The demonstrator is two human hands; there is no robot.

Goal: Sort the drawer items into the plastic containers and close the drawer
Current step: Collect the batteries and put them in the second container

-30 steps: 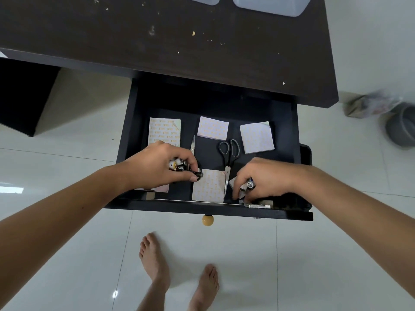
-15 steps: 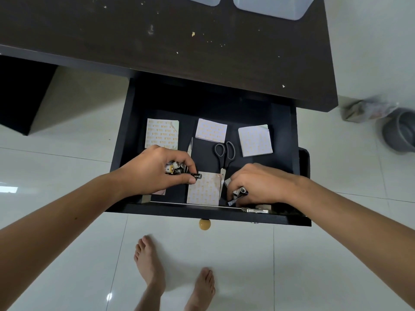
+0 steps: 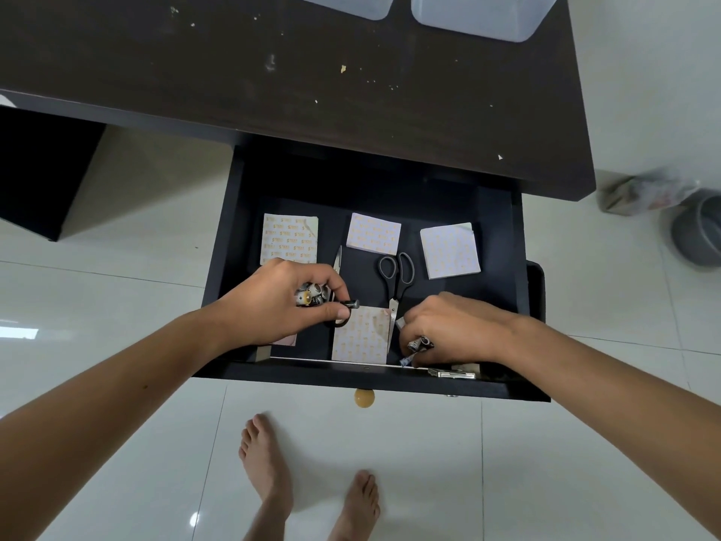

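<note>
White tiled floor, dark counter (image 3: 312, 72), drawer (image 3: 519, 236) open: we are gathering batteries (image 3: 310, 297), left hand (image 3: 281, 302) gripping a clutch, right hand (image 3: 448, 329) pinching more at the front; next, carry them to the containers (image 3: 487, 13).

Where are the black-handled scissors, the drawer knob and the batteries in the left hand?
black-handled scissors (image 3: 395, 270): head view, on the handle loops.
drawer knob (image 3: 364, 397): head view, on the round yellow face.
batteries (image 3: 309, 297): head view, on the end caps bunched in the left hand (image 3: 283, 302).
</note>
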